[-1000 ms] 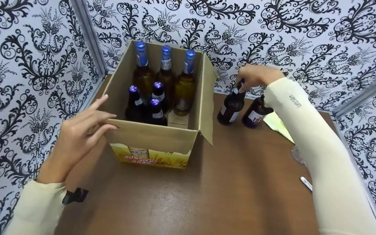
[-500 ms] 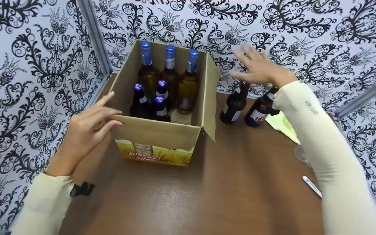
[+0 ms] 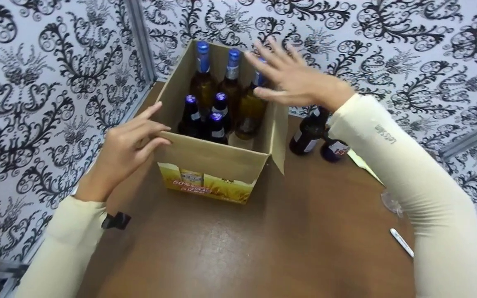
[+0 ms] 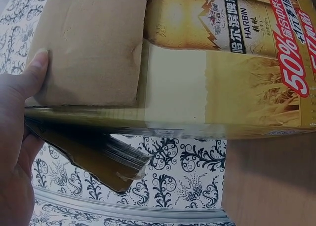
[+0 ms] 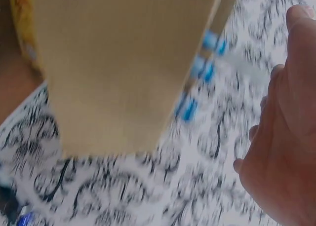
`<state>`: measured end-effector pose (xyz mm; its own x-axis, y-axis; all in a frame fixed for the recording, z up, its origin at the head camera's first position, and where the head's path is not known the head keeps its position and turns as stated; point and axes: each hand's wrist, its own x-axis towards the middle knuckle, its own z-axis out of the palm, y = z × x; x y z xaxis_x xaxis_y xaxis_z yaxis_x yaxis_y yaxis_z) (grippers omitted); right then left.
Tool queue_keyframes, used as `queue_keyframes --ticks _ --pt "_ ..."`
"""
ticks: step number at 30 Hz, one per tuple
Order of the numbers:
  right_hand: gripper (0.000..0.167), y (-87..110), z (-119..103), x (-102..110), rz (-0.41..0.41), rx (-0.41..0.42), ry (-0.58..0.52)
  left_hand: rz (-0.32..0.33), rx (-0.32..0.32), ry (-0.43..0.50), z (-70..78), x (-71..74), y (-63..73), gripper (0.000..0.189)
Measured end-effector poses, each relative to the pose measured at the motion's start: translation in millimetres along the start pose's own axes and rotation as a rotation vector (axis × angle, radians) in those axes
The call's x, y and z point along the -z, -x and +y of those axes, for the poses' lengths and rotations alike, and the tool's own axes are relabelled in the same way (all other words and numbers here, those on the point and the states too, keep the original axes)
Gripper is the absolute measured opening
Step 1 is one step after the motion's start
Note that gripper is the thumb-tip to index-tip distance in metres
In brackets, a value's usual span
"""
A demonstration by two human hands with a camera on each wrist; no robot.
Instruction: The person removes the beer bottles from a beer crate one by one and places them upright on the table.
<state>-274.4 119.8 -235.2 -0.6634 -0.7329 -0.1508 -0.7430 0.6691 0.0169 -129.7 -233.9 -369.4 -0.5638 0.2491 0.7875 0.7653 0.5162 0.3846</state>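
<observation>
An open cardboard beer box (image 3: 213, 155) stands on the table. Inside are three taller brown bottles with blue foil necks (image 3: 232, 68) at the back and three shorter dark bottles with purple caps (image 3: 191, 114) nearer the front. My left hand (image 3: 126, 151) grips the box's rim at its near left corner; in the left wrist view the thumb (image 4: 37, 70) lies against the folded-down flap (image 4: 91, 48). With its fingers spread and nothing in it, my right hand (image 3: 292, 80) hangs over the box's right side, partly hiding the rightmost tall bottle (image 3: 251, 109).
Two dark bottles stand right of the box: one with a white label (image 3: 307, 134), the other (image 3: 333, 150) partly behind my right sleeve. Farther right lie a yellow-green cloth (image 3: 362, 165), a clear plastic piece (image 3: 391, 203) and a white marker (image 3: 402, 243). Patterned walls (image 3: 408, 62) enclose the table.
My right hand has let go of the neck of the dark bottle right of the box, risen and moved left over the box's right side. The left hand keeps its place on the box.
</observation>
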Motion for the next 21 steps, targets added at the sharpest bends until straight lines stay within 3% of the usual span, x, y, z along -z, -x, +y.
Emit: queue_keyframes --ticks 9,15,21 --pt "0.081 -39.5 -46.1 -24.7 -0.177 0.178 0.049 -0.017 0.004 -0.008 -3.1 0.9 0.4 0.017" --pt "0.089 -54.4 -58.5 -27.5 -0.307 0.289 0.049 -0.021 0.011 -0.013 -2.4 1.2 0.5 0.017" --pt "0.066 -72.6 -71.0 -30.8 -0.338 0.362 0.012 -0.010 0.019 -0.004 -2.6 -0.6 0.7 0.017"
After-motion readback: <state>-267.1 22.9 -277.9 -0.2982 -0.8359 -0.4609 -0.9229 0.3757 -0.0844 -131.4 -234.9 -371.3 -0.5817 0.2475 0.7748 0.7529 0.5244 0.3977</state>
